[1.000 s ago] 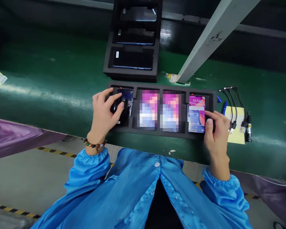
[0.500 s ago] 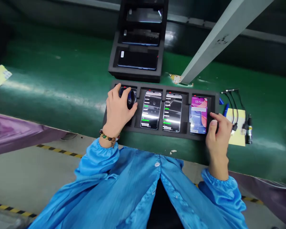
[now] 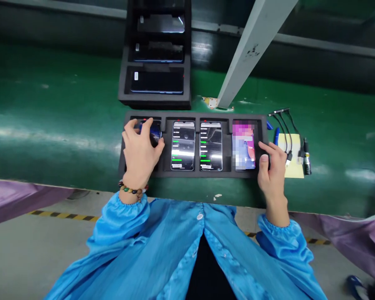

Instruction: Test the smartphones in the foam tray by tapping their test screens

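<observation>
My left hand (image 3: 140, 150) arches over the leftmost slot of a dark foam tray (image 3: 196, 174), fingers and thumb around a dark, glossy smartphone (image 3: 155, 130). The hand covers most of that phone. Two smartphones in the middle slots, one left (image 3: 183, 146) and one right (image 3: 211, 146), show lists with green bars. In the rightmost slot lies a smartphone with a pink and purple screen (image 3: 248, 152), partly pixelated. My right hand (image 3: 273, 173) is at the tray's right end, with index finger and thumb apart and nothing held.
Behind stands another foam tray (image 3: 154, 100) holding several dark phones. A grey post (image 3: 237, 62) rises from the green table (image 3: 65, 137). To the right are a yellow paper (image 3: 295, 166), black cables (image 3: 279, 111), a blue pen (image 3: 276, 136) and a black marker-like item (image 3: 306, 156).
The whole scene has shifted left in view as the camera moved. Both hands keep nearly the same places at the tray. The pink screen's picture is now partly pixelated.
</observation>
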`<control>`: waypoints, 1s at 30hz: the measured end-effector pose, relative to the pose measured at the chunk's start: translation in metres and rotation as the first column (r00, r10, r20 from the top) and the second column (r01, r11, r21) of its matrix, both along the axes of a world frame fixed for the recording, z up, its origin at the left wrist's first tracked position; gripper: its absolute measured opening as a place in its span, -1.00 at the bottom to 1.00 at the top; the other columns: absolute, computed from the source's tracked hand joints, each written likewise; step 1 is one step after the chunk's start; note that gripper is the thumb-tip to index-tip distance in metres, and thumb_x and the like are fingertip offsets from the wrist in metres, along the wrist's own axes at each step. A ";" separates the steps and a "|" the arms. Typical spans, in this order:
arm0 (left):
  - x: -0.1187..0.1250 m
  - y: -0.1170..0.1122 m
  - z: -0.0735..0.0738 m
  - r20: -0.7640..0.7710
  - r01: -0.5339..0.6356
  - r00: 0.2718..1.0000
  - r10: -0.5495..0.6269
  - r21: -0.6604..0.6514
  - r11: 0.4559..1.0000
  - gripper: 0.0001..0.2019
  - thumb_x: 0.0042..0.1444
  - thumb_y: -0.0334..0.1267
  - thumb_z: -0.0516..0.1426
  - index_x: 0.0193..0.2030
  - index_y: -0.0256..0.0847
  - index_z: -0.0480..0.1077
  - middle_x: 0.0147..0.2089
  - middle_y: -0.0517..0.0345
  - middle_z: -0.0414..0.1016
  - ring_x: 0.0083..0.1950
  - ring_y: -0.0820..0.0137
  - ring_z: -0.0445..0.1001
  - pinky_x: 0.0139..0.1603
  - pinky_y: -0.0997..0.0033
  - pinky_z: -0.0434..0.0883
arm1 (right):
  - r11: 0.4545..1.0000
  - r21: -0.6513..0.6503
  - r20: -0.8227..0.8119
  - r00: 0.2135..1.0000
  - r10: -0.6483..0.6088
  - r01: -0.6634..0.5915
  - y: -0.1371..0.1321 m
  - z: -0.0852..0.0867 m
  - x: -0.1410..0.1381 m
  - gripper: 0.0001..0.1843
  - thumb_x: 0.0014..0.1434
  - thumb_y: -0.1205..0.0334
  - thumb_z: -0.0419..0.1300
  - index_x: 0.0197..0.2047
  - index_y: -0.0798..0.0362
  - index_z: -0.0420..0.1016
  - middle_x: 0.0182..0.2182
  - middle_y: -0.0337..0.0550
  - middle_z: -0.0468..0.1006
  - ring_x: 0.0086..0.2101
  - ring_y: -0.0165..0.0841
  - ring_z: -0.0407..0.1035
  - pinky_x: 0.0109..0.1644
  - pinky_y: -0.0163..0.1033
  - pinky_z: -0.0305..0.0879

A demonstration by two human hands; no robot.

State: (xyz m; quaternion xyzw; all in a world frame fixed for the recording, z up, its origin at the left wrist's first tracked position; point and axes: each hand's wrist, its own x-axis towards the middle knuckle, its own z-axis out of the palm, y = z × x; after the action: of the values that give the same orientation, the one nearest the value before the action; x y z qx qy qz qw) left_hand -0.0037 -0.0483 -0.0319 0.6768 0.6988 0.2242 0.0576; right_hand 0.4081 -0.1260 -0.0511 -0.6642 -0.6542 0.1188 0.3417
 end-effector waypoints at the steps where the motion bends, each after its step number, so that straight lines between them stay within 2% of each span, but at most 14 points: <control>1: -0.007 -0.002 0.002 0.026 0.013 1.000 -0.013 0.007 1.000 -0.35 0.30 -0.09 0.33 0.51 0.00 0.38 0.52 -0.23 0.25 0.42 -0.17 0.39 0.44 -0.35 0.45 | 1.000 0.002 -0.007 1.000 0.001 -0.001 -0.001 0.000 0.002 -0.50 0.61 -0.05 0.00 0.42 -0.11 0.51 0.30 0.07 0.60 0.44 0.02 0.31 0.53 0.38 0.24; 4: -0.038 -0.012 0.007 0.090 0.080 0.992 -0.086 0.066 0.995 -0.51 0.38 -0.02 0.29 0.40 -0.01 0.51 0.49 -0.14 0.38 0.48 -0.04 0.39 0.54 -0.22 0.39 | 1.000 0.001 -0.032 0.999 0.008 -0.008 -0.005 -0.001 0.006 -0.50 0.61 -0.05 0.01 0.39 -0.09 0.57 0.28 0.07 0.61 0.44 0.05 0.33 0.52 0.41 0.26; 7: -0.069 -0.026 0.006 0.092 0.193 0.976 -0.199 0.075 0.978 -0.75 0.44 -0.02 0.25 0.09 0.01 0.70 0.45 -0.01 0.50 0.47 -0.01 0.41 0.56 -0.28 0.33 | 0.998 0.037 -0.058 0.997 0.057 -0.055 -0.010 -0.001 0.010 -0.55 0.61 0.01 0.04 0.29 -0.06 0.67 0.14 0.03 0.72 0.38 0.05 0.42 0.49 0.38 0.33; 10: -0.088 -0.035 0.001 0.107 0.266 0.958 -0.267 0.026 0.964 -0.75 0.47 -0.03 0.21 -0.08 0.04 0.75 0.52 0.09 0.46 0.48 -0.01 0.39 0.54 -0.37 0.30 | 0.988 0.055 -0.049 0.988 0.147 -0.144 -0.009 0.000 0.014 -0.58 0.60 0.07 0.06 0.15 -0.07 0.75 0.06 -0.03 0.77 0.29 0.04 0.53 0.43 0.35 0.40; 13: -0.093 -0.032 -0.005 0.131 0.315 0.940 -0.314 0.014 0.949 -0.71 0.50 -0.02 0.18 -0.08 0.06 0.77 0.57 0.13 0.40 0.52 -0.01 0.32 0.56 -0.38 0.28 | 0.974 0.003 -0.001 0.974 0.228 -0.228 0.003 0.000 0.018 -0.58 0.60 0.07 0.04 0.09 -0.11 0.77 0.07 -0.07 0.78 0.26 0.03 0.55 0.45 0.38 0.36; 15: -0.093 -0.024 -0.009 0.138 0.338 0.933 -0.333 -0.013 0.941 -0.68 0.52 0.01 0.15 -0.01 0.07 0.76 0.60 0.11 0.35 0.55 -0.02 0.27 0.59 -0.38 0.24 | 0.977 -0.034 0.044 0.976 0.214 -0.212 0.016 0.000 0.018 -0.56 0.60 0.01 0.03 0.22 -0.13 0.71 0.16 -0.03 0.74 0.33 0.10 0.49 0.48 0.45 0.30; 18: -0.093 -0.013 -0.016 0.131 0.297 0.948 -0.289 -0.047 0.954 -0.58 0.56 0.06 0.07 0.31 0.06 0.64 0.69 -0.01 0.18 0.64 -0.05 0.15 0.64 -0.40 0.14 | 0.988 -0.027 0.082 0.985 0.154 -0.152 0.033 -0.001 0.015 -0.46 0.60 -0.06 0.01 0.48 -0.15 0.50 0.33 0.07 0.62 0.46 0.17 0.33 0.52 0.48 0.25; 20: -0.094 -0.011 -0.018 0.134 0.259 0.958 -0.252 -0.041 0.965 -0.49 0.58 0.07 0.02 0.50 0.02 0.47 0.72 -0.11 0.09 0.70 -0.05 0.07 0.67 -0.40 0.08 | 0.990 0.005 0.063 0.988 0.139 -0.140 0.038 -0.002 0.012 -0.44 0.60 -0.07 0.00 0.54 -0.19 0.41 0.40 0.05 0.56 0.49 0.15 0.28 0.54 0.43 0.23; 21: -0.095 -0.011 -0.019 0.143 0.252 0.959 -0.245 -0.034 0.967 -0.48 0.58 0.06 0.01 0.53 0.01 0.44 0.72 -0.13 0.08 0.71 -0.04 0.05 0.68 -0.39 0.07 | 0.991 0.020 0.049 0.990 0.133 -0.134 0.038 -0.002 0.011 -0.44 0.60 -0.07 0.00 0.54 -0.21 0.40 0.41 0.02 0.55 0.49 0.13 0.28 0.55 0.40 0.22; 23: -0.097 -0.015 -0.017 0.170 0.263 0.952 -0.255 -0.022 0.965 -0.52 0.58 0.05 0.01 0.46 0.05 0.52 0.72 -0.08 0.09 0.71 -0.02 0.07 0.68 -0.36 0.09 | 0.993 0.032 0.019 0.993 0.117 -0.117 0.035 -0.002 0.007 -0.46 0.61 -0.07 0.00 0.52 -0.23 0.44 0.39 -0.01 0.57 0.49 0.09 0.29 0.56 0.37 0.23; 26: -0.099 -0.020 -0.014 0.187 0.301 0.937 -0.296 0.003 0.954 -0.61 0.56 0.06 0.06 0.12 0.08 0.73 0.67 0.09 0.23 0.64 -0.02 0.20 0.65 -0.35 0.16 | 0.996 0.046 -0.029 0.996 0.080 -0.079 0.030 0.000 0.001 -0.48 0.62 -0.07 -0.02 0.44 -0.16 0.54 0.34 0.01 0.61 0.45 0.05 0.35 0.54 0.35 0.27; 28: -0.098 -0.020 -0.014 0.177 0.315 0.933 -0.312 0.012 0.949 -0.60 0.54 0.06 0.09 -0.06 0.06 0.76 0.62 0.15 0.32 0.60 -0.03 0.26 0.64 -0.34 0.17 | 0.997 0.059 -0.054 0.997 0.059 -0.056 0.029 0.001 -0.001 -0.47 0.63 -0.06 -0.04 0.38 -0.10 0.59 0.29 0.03 0.65 0.42 0.02 0.39 0.52 0.35 0.30; 30: -0.096 -0.017 -0.016 0.164 0.299 0.941 -0.295 -0.001 0.954 -0.59 0.54 0.08 0.07 -0.02 0.04 0.75 0.63 0.16 0.30 0.62 -0.04 0.23 0.65 -0.33 0.15 | 0.996 0.074 -0.063 0.997 0.054 -0.049 0.030 0.001 -0.002 -0.47 0.63 -0.04 -0.06 0.34 -0.06 0.62 0.24 0.03 0.69 0.40 -0.01 0.42 0.52 0.35 0.31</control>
State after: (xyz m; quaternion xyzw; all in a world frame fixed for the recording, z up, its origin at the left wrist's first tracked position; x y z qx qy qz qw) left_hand -0.0997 -0.0655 -0.0478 0.7532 0.5847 0.2580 0.1559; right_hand 0.4057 -0.0959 -0.0500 -0.6300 -0.6634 0.1252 0.3837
